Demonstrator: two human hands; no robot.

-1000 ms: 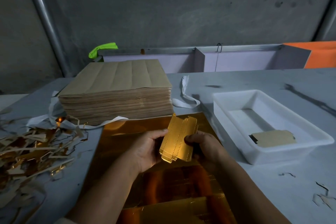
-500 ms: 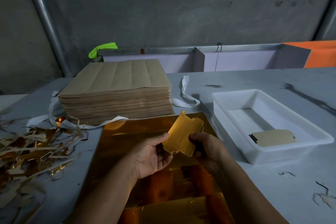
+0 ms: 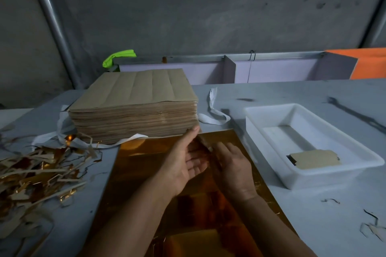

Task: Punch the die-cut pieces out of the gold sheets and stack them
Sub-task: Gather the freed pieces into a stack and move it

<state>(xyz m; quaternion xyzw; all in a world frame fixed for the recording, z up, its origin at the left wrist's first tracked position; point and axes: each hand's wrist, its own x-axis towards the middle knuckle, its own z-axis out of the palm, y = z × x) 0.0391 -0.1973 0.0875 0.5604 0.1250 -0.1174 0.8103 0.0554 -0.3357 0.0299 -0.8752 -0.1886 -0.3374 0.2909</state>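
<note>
A small stack of gold die-cut pieces (image 3: 205, 145) stands edge-on between my two hands, so only a thin edge shows. My left hand (image 3: 183, 158) lies flat against its left side, palm turned right and fingers straight. On the other side, my right hand (image 3: 236, 165) covers the pieces with its back to the camera and its thumb hidden. Both hands hover over the large gold sheet (image 3: 146, 152) lying on the grey table. One punched piece (image 3: 315, 158) lies brown side up in the white tray (image 3: 271, 108) at the right.
A tall stack of brown-backed sheets (image 3: 135, 106) stands just behind the gold sheet, with white straps (image 3: 213, 110) around it. A pile of gold and brown scrap strips (image 3: 37, 169) covers the table's left side. A few scrap bits (image 3: 371, 229) lie at the right front.
The pieces were held up facing the camera. They have since turned edge-on and dropped lower, and my hands have closed in flat against both sides.
</note>
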